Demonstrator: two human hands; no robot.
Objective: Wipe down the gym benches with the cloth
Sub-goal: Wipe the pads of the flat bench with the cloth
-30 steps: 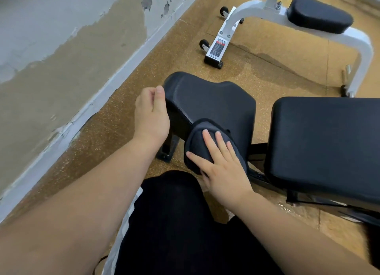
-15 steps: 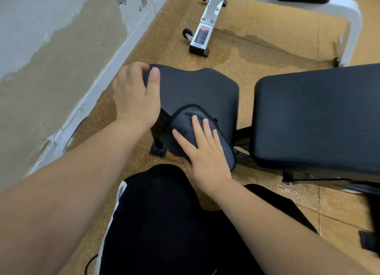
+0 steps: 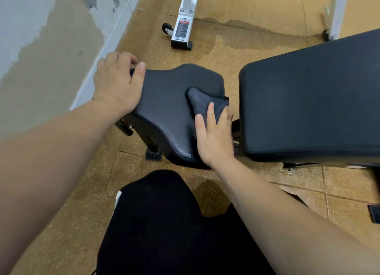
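Note:
A black padded bench seat stands in the middle, with the larger black back pad to its right. My left hand grips the seat's far left edge, thumb on top and fingers curled over the rim. A dark grey cloth lies on the seat's right side. My right hand presses on the cloth with straight fingers; part of the cloth is hidden under the palm.
A second bench's white frame with small wheels stands on the cork-coloured floor behind. A peeling wall runs along the left. My black-clad knee is below the seat. The bench's black metal legs show under the seat.
My right hand has slid the cloth from the seat's near edge to its right side. My left hand has closed on the seat's far left edge. The view has tilted down.

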